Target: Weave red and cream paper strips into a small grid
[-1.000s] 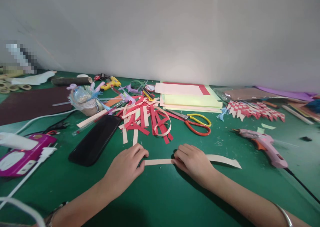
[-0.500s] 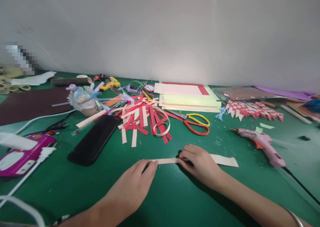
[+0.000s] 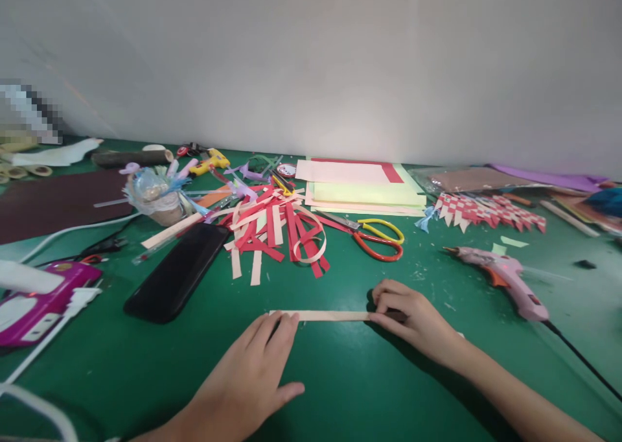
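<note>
A narrow pale-pink paper strip (image 3: 335, 315) lies straight across the green table in front of me. My left hand (image 3: 253, 364) rests its fingertips on the strip's left end, fingers stretched and thumb held apart. At the other end, my right hand (image 3: 413, 322) pinches the strip between thumb and curled fingers. Part of the strip is hidden beneath my right hand. Beyond the hands is a heap of red and pale paper strips (image 3: 276, 228), one of them curled into a loop. Scissors (image 3: 381, 240) with yellow and red handles lie beside that heap.
A black phone (image 3: 179, 273) and a purple power strip (image 3: 53, 299) lie to the left. On the right are a pink glue gun (image 3: 505, 277) with its cord and a red-and-white woven paper piece (image 3: 490, 212). Stacked paper sheets (image 3: 364, 192) lie near the wall.
My right hand has slid right along the strip, showing more of it. My left thumb has lifted away from the fingers, which now lie flat on the strip's end.
</note>
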Action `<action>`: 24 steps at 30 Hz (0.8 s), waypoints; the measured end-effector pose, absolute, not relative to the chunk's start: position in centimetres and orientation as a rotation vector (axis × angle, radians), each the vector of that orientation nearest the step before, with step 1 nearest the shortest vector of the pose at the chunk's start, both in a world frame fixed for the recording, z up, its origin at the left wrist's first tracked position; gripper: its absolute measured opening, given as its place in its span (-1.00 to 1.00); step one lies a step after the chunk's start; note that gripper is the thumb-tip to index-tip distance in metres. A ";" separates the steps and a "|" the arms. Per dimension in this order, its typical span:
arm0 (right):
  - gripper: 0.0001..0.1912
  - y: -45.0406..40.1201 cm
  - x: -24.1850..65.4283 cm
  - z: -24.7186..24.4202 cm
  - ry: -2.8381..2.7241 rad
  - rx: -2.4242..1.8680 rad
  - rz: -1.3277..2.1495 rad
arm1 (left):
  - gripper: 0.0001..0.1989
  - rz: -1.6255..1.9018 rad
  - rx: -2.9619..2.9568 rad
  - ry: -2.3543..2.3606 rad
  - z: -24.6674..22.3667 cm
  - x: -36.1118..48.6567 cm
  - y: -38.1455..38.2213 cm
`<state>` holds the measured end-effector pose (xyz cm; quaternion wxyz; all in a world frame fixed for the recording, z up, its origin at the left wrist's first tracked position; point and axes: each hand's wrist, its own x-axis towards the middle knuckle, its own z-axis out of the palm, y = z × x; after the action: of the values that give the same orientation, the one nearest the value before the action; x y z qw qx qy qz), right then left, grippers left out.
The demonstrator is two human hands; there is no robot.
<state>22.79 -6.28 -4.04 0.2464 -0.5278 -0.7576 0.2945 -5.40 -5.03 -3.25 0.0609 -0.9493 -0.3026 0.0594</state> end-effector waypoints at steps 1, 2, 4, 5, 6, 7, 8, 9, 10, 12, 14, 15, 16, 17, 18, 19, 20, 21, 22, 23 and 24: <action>-0.77 -6.4 22.9 -4.0 -2.068 -1.442 0.807 | -0.34 0.173 -2.871 -0.921 -3.2 -5.3 -5.1; -0.78 -6.5 22.9 -3.9 -2.077 -1.441 0.805 | -0.32 0.165 -2.873 -0.928 -3.2 -5.2 -5.1; -0.83 -6.7 22.9 -3.8 -2.127 -1.434 0.746 | -0.29 0.143 -2.880 -0.939 -3.1 -5.2 -5.2; -0.86 -6.9 22.8 -3.8 -2.166 -1.425 0.670 | -0.28 0.131 -2.881 -0.943 -3.1 -5.2 -5.2; -0.87 -7.0 22.7 -3.9 -2.207 -1.413 0.560 | -0.28 0.116 -2.882 -0.947 -3.1 -5.2 -5.1; -0.86 -7.2 22.6 -4.0 -2.250 -1.394 0.429 | -0.29 0.091 -2.884 -0.948 -3.1 -5.3 -5.0; -0.85 -7.3 22.4 -4.1 -2.288 -1.372 0.290 | -0.31 0.059 -2.890 -0.943 -3.0 -5.3 -4.9; -0.83 -7.3 22.1 -4.3 -2.319 -1.346 0.165 | -0.35 0.022 -2.893 -0.934 -2.9 -5.3 -4.7; -0.81 -7.3 21.8 -4.4 -2.346 -1.321 0.071 | -0.41 -0.020 -2.890 -0.918 -2.8 -5.2 -4.4; -0.76 -7.0 21.1 -4.5 -2.393 -1.286 -0.016 | -0.56 -0.102 -2.867 -0.879 -2.4 -4.5 -3.7; -0.72 -6.5 20.3 -4.6 -2.426 -1.264 -0.027 | -0.69 -0.163 -2.855 -0.839 -2.1 -3.4 -2.9; -0.72 -6.3 19.9 -4.6 -2.436 -1.251 -0.026 | -0.73 -0.175 -2.878 -0.822 -2.0 -2.7 -2.6; -0.72 -6.2 19.6 -4.6 -2.441 -1.237 -0.022 | -0.78 -0.170 -2.923 -0.803 -2.0 -2.1 -2.2; -0.74 -6.0 19.3 -4.6 -2.444 -1.220 -0.011 | -0.84 -0.167 -2.972 -0.781 -2.1 -1.5 -1.8; -0.76 -6.0 19.2 -4.6 -2.445 -1.207 0.011 | -0.89 -0.168 -3.016 -0.751 -2.2 -1.0 -1.5; -0.78 -6.0 19.1 -4.6 -2.439 -1.202 0.046 | -0.90 -0.166 -3.053 -0.731 -2.3 -0.6 -1.3; -0.80 -6.1 19.1 -4.7 -2.425 -1.209 0.086 | -0.88 -0.171 -3.080 -0.714 -2.4 -0.4 -1.1; -0.82 -6.2 19.1 -4.7 -2.407 -1.223 0.129 | -0.86 -0.178 -3.100 -0.701 -2.6 -0.3 -1.0; -0.83 -6.3 19.2 -4.7 -2.384 -1.237 0.170 | -0.85 -0.185 -3.117 -0.692 -2.7 -0.3 -0.9; -0.84 -6.4 19.3 -4.8 -2.358 -1.248 0.210 | -0.83 -0.193 -3.132 -0.680 -2.9 -0.4 -0.8; -0.84 -6.4 19.3 -4.8 -2.334 -1.255 0.247 | -0.81 -0.205 -3.145 -0.663 -3.0 -0.6 -0.8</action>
<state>19.33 -6.43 -4.80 0.2378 -0.4581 -0.8517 0.0903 -0.55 -0.79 -2.96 -0.0394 -0.9757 -0.2058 -0.0637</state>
